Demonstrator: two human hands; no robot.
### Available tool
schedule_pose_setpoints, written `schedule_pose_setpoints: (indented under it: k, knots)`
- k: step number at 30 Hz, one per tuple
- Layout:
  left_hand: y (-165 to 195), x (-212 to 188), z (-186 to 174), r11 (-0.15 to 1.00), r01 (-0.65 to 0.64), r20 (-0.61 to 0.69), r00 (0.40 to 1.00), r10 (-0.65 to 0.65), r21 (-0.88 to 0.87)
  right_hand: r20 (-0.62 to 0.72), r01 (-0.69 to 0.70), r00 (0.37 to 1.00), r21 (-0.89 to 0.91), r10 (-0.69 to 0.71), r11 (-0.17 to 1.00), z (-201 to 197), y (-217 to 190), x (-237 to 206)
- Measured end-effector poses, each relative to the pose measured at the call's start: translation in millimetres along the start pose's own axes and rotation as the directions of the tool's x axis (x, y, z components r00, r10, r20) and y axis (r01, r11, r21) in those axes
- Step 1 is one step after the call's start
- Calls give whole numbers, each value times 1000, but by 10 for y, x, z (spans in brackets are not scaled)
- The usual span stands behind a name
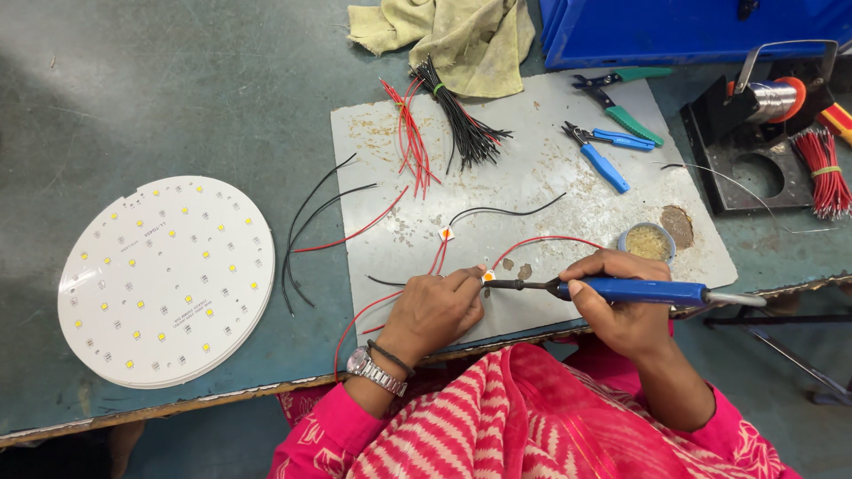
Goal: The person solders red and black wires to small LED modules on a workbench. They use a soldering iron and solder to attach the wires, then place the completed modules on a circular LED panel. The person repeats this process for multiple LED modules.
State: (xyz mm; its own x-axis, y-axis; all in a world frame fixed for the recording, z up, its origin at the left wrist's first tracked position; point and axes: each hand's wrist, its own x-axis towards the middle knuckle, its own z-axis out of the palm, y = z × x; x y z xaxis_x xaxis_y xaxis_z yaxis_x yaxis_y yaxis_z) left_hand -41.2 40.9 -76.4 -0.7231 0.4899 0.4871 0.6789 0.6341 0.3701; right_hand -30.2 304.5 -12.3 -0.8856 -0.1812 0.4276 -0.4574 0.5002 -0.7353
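Pink striped cloth on the person's lap is closest. Just past it, the left hand presses its closed fingers on a tiny white square part with a red wire on the grey mat. Her right hand grips a blue soldering iron, its tip touching that part. A round white light board lies well apart on the left. Blue pliers lie farther back.
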Motion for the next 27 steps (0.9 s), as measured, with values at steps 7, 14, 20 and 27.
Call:
schedule_pose_setpoints:
  k: [7,14,20,27]
  knots:
    - [5,3,-1,1000,8,8,1000,-8,-11,16,8,1000,-10,-8,1000,-12,-28,26]
    - [-20,5,-31,999,26,23,999,-25,-38,-44,15,999,16,-14,1000,-106,-24,11]
    - [-30,61,-173,996,38,38,999,-35,-77,-120,-25,992,19,27,1000,-186,10,-27]
    - [-130,69,-568,990,124,-121,986,-115,71,-132,-4,991,47,10,999,-129,71,-68]
